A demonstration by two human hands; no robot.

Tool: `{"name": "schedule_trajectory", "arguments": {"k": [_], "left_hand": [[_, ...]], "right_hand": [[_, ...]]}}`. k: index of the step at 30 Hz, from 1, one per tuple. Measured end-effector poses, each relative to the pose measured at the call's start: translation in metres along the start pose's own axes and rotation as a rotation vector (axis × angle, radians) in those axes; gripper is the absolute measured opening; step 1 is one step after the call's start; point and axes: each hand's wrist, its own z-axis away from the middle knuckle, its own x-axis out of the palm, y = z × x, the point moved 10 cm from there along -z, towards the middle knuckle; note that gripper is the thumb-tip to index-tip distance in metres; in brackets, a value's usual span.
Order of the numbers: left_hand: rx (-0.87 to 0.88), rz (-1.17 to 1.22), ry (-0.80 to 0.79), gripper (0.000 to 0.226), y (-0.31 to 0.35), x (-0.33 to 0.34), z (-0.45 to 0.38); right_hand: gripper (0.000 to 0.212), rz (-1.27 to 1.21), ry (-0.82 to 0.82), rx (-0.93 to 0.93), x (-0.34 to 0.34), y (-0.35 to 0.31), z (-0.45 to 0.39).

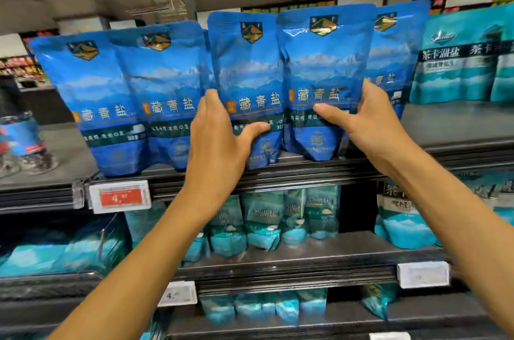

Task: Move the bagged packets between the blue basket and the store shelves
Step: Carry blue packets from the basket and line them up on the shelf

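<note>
Not much to report on our end: both our arms are bare right up to where they leave the view, no sleeves showing. Our left hand (219, 142) and right hand (370, 123) have no gloves, rings or watch on, and the nails look short.

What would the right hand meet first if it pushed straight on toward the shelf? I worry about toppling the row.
The right hand already grips a blue packet. Straight behind it probably stands another blue packet, though depth is unclear.
</note>
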Motion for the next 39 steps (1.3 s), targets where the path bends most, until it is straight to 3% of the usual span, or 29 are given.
{"name": "schedule_trajectory", "arguments": {"k": [4,6,9,12,16,19,21,26,32,39], "left_hand": [[0.003,-0.182,0.053,0.095,0.0,-0.009,0.01],[0.044,-0.294,0.112,0.099,0.003,-0.015,0.013],[0.172,-0.416,0.135,0.077,0.008,-0.015,0.015],[0.257,-0.395,0.016,0.052,0.001,-0.001,0.017],[0.277,-0.29,-0.104,0.04,-0.006,0.01,0.023],[0.294,-0.223,-0.143,0.034,-0.002,0.012,0.025],[0.294,-0.189,-0.169,0.032,0.0,0.012,0.026],[0.278,-0.143,-0.183,0.029,0.002,0.012,0.026],[0.278,-0.162,-0.198,0.028,0.002,0.017,0.025],[0.261,-0.153,-0.22,0.03,-0.002,0.019,0.025]], "right_hand": [[0.028,-0.043,-0.012,0.006,0.005,0.002,-0.002],[0.029,-0.056,-0.023,0.013,0.01,0.004,-0.003],[0.03,-0.062,-0.041,0.021,0.018,0.005,-0.003],[0.038,0.005,-0.037,0.014,0.026,0.003,-0.002],[0.053,0.184,-0.016,-0.011,0.027,-0.003,0.0],[0.083,0.336,-0.027,0.019,0.025,-0.006,0.004],[0.091,0.458,-0.022,0.026,0.024,-0.009,0.008],[0.088,0.553,0.035,0.045,0.026,-0.009,0.01],[0.069,0.604,0.078,0.049,0.027,-0.004,0.004],[0.066,0.688,0.129,-0.083,0.031,-0.011,0.008]]}}
